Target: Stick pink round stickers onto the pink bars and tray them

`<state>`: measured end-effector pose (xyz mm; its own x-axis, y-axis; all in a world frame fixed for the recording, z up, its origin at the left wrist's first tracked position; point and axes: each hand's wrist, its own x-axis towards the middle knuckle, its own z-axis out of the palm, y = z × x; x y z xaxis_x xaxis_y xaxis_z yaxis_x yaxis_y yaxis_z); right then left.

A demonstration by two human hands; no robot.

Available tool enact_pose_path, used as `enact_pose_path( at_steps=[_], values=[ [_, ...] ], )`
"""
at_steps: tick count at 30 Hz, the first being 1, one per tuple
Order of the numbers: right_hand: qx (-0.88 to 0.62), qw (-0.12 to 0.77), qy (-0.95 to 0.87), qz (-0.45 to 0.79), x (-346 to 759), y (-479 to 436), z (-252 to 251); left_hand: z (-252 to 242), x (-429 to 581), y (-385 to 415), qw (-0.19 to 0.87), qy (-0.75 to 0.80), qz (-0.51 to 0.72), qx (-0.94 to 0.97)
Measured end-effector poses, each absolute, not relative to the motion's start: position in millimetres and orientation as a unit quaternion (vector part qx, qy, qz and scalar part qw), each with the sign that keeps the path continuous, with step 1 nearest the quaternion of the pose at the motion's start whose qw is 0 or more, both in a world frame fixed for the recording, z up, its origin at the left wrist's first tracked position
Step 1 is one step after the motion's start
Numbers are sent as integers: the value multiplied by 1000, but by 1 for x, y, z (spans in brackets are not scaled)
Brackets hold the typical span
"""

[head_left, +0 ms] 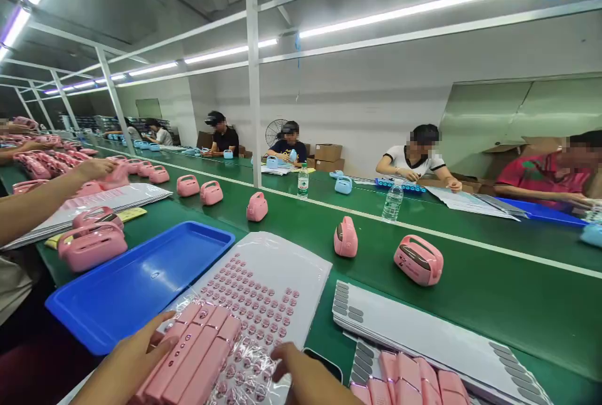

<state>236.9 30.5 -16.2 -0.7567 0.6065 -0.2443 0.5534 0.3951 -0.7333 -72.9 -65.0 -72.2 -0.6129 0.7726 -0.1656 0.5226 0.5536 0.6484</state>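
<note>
My left hand (141,345) is at the left side of a cluster of pink plastic casings (195,355) at the bottom centre, its thumb and fingers closed on the nearest one. The casings lie side by side, with small shiny round buttons and metallic bands. Under and beyond them lies a white sheet (296,261) with rows of pink round stickers (258,295). Crinkled clear film (251,358) covers its near part. Beside the film, my right hand (308,370) hovers with bent, parted fingers. Nothing shows between them; part of this hand is cut off by the frame.
A blue tray (155,276) lies left of the sheet. More pink casings (414,380) and a stack of white sheets with grey ovals (423,323) are at right. Pink handled units (418,259) stand along the green table (493,292). A neighbour's arm (61,185) reaches in from the left.
</note>
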Motion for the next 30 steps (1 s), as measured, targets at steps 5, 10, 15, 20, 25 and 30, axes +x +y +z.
enact_pose_path(
  at_steps=[5, 10, 15, 20, 25, 30],
  values=[
    [-290, 80, -898, 322, 138, 25, -16, -69, -81, -72, 267, 801, 346, 410],
    [-301, 58, -910, 280, 99, 56, -28, -79, -89, -71, 290, 783, 359, 417],
    [-260, -27, -906, 332, 84, 88, -35, -87, -88, -69, 177, 825, 297, 447],
    [-266, -32, -917, 297, 78, 90, -38, -88, -94, -70, 221, 813, 313, 439],
    [-284, -21, -924, 253, 69, 77, -29, -81, -90, -70, 265, 807, 336, 406],
    [-352, 31, -914, 199, 68, 52, -16, -84, -81, -68, 196, 826, 284, 446]
  ],
)
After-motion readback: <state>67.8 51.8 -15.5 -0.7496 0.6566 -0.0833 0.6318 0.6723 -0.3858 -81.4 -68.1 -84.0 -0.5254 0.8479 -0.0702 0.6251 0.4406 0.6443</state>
